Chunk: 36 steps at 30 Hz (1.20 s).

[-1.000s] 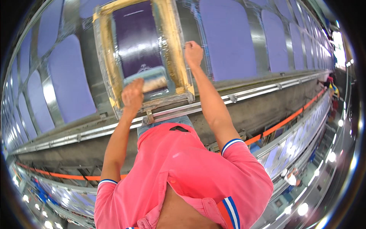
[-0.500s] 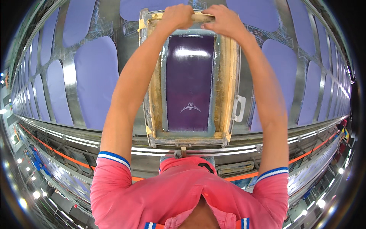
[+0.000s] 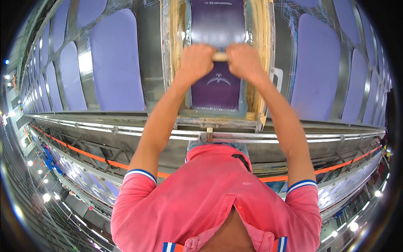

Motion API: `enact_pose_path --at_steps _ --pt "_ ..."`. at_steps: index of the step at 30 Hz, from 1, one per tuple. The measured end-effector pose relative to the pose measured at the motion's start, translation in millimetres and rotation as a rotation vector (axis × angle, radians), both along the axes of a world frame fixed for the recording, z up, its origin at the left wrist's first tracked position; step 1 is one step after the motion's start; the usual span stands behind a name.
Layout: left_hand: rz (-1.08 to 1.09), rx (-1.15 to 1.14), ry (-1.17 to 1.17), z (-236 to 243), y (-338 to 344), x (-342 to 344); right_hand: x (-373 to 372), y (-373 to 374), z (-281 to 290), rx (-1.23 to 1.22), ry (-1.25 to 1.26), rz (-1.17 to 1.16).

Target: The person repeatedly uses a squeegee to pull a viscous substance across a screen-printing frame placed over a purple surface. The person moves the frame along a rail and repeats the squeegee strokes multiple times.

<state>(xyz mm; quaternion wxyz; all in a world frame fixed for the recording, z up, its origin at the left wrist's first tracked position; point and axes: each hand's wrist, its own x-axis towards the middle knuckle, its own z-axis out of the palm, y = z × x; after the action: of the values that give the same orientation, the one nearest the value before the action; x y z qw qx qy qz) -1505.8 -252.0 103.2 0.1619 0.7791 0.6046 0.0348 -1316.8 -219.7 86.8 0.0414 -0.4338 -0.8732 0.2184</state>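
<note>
squeegee handle [image 3: 220, 56], pale and wooden-looking, shows between two fists: the left hand [image 3: 197, 63] is clamped round one side of it, the right hand [image 3: 242, 63] round the other, a short bare stretch in the gap. it sits across the screen frame [image 3: 265, 54], over the dark purple mesh [image 3: 216, 94], just beyond a pale winged emblem [image 3: 218, 80]. from where i stand i'd judge it light to lift, stiff and hardly fragile, though any wetness could make it slippery; one fist towards each end looks the sound way to hold it. its lower edge i can't make out for the hands and blur. the frame is like a shallow tray, yellowish walls round the mesh and its glossy grey-blue border [image 3: 214, 112]. lilac panels [image 3: 115, 63] lie on either side.
</note>
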Motion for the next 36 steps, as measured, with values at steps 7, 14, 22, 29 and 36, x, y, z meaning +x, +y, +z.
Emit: enact_pose_path --at_steps 7,14,22,29,36 --pt "0.044 -0.115 -0.133 -1 -174 12 15 -179 -2 -0.030 0.032 0.043" --pt "-0.033 -0.164 0.095 -1 -19 -10 -2 -28 10 -0.158 0.000 -0.055" --pt "-0.002 -0.058 0.195 -7 258 -21 -18 253 -4 -0.064 -0.147 -0.021" --pt "0.026 0.005 0.219 -15 238 -20 -21 233 -14 0.003 -0.104 -0.039" --pt "-0.018 -0.095 0.069 2 13 -2 0 10 -4 0.007 -0.038 0.012"
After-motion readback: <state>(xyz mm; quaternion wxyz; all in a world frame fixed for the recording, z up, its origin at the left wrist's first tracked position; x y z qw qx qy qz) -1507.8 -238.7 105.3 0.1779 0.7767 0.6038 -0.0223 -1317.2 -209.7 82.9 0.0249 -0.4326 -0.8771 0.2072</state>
